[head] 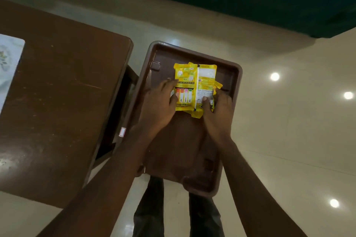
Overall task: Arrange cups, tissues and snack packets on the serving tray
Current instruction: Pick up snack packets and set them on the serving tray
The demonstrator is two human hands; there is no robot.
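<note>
From the head view we see the serving tray [181,146] sitting just beside the table's [63,86] right edge, on a support we cannot make out. The yellow snack packets [194,81] lie overlapped in the tray's far half, nearer its right rim. The left hand [159,106] lies flat on their left side with straight fingers, which we judge is to pin them down. The right hand [217,113] pinches their right edge, thumb on top, likely to square the stack. The tray holds no cups or tissues, so we reckon the task is early. A white patterned thing [9,59] lies at the table's left edge.
</note>
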